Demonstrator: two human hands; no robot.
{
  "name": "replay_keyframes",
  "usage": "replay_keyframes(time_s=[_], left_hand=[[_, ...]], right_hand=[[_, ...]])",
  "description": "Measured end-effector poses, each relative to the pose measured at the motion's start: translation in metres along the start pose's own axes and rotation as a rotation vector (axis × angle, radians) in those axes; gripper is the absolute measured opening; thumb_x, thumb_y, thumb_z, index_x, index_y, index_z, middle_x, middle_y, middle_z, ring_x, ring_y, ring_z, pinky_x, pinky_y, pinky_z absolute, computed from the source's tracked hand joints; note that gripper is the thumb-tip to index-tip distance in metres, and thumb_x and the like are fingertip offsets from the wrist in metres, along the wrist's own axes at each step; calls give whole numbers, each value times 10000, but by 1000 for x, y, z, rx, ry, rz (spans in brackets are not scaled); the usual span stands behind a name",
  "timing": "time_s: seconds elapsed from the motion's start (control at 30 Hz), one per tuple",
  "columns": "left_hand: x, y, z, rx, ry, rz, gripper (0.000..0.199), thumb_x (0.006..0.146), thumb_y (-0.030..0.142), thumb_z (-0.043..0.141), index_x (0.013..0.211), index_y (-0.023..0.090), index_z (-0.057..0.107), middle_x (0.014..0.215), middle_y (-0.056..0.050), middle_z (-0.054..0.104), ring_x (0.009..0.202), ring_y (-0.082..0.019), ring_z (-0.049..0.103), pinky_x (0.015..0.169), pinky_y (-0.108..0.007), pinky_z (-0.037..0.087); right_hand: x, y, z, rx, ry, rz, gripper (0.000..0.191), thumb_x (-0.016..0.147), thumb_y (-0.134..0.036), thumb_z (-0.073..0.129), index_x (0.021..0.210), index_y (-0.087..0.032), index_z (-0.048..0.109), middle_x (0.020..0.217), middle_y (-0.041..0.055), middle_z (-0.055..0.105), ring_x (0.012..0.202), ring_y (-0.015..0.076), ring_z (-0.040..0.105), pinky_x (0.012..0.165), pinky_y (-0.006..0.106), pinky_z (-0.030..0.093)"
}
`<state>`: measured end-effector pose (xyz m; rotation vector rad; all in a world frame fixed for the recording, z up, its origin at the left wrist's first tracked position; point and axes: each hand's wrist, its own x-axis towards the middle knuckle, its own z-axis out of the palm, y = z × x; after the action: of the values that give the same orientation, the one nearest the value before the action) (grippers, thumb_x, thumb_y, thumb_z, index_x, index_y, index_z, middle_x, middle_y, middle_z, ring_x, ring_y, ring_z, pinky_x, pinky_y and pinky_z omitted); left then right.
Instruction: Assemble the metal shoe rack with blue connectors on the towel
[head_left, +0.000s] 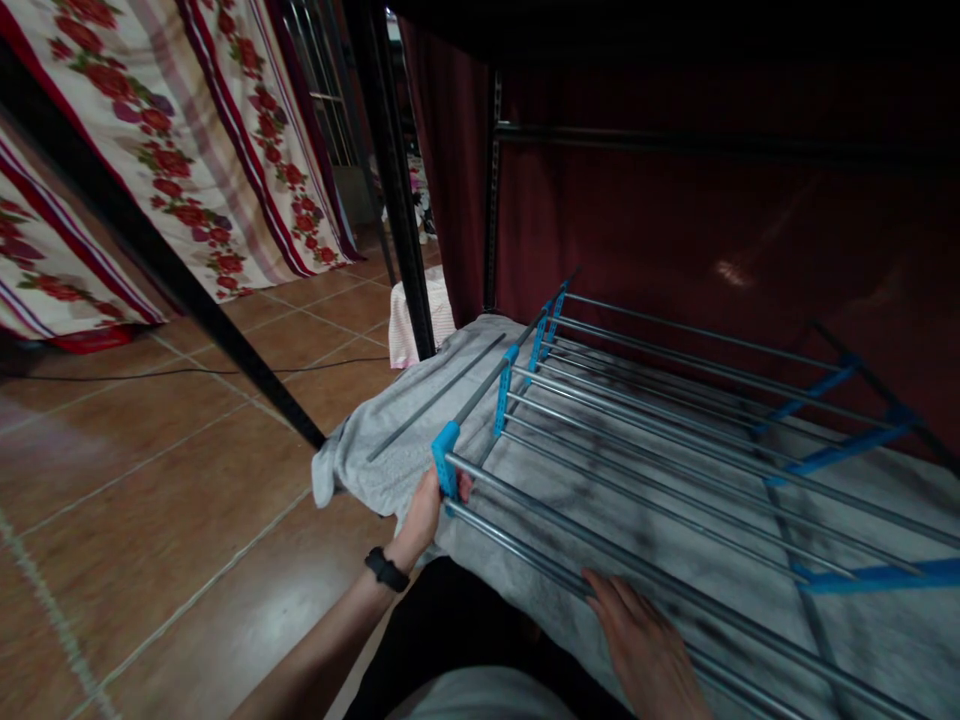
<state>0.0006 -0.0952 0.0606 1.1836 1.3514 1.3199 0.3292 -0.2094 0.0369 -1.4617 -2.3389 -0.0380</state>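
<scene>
I'd call this steadying: left hand [421,515] gripping blue plastic bracket [445,455], right hand [641,635] over silver metal tube [517,546], grip unclear; even pressure next.

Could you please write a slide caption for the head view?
Left hand gripping a blue connector, right hand on a metal rod of a rack over gray cloth.

Gleams like smooth metal along the rods [525,497], looks like matt plastic at the brackets [445,443]; shows fuzzy cloth on the blanket [390,488], smoother cloth at the curtain [225,150], dull metal on the post [394,180], glossy tile across the floor [172,480].
</scene>
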Motion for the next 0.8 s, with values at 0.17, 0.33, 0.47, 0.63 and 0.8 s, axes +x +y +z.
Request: replay_keyframes(time_s=[0.17, 0.33, 0.47, 0.63, 0.8], left_hand=[[4, -8, 11, 12, 0, 7, 536, 961, 438, 273, 580, 203, 568, 541, -31, 559, 622, -191, 529, 666, -313, 431], [1, 1, 17, 19, 72, -7, 602, 976, 482, 225, 507, 225, 501, 490, -20, 493, 567, -181, 472, 648, -316, 413], [-4, 18, 20, 49, 109, 3, 636, 967, 561, 198, 486, 240, 464, 481, -17, 473, 527, -176, 424, 624, -322, 408], [-6, 29, 15, 104, 44, 51, 514, 943, 500, 273, 569, 229, 499, 563, -16, 522, 594, -185, 453, 629, -316, 404], [4, 13, 7, 86, -25, 65, 413, 914, 411, 349, 565, 225, 470, 575, -8, 510, 603, -170, 436, 652, -308, 409]], right_hand=[[2, 2, -6, 50, -57, 31, 359, 1019, -308, 391, 1290, -265, 622, 1131, 63, 746, 959, 213, 725, 785, 342, 580], [42, -18, -17, 304, -236, 96, 432, 1006, -378, 432, 1409, -258, 532, 1313, 69, 672, 1172, 219, 648, 946, 352, 529], [104, -58, -12, 533, -410, 24, 365, 977, -306, 452, 1308, -240, 590, 1241, 76, 692, 1141, 215, 641, 962, 334, 477], [163, -92, 4, 560, -512, -61, 252, 935, -260, 462, 1122, -212, 624, 1005, 66, 711, 906, 193, 643, 759, 285, 424], [178, -94, 9, 694, -651, -47, 275, 943, -297, 427, 1094, -209, 639, 935, 47, 694, 876, 193, 626, 760, 292, 437]])
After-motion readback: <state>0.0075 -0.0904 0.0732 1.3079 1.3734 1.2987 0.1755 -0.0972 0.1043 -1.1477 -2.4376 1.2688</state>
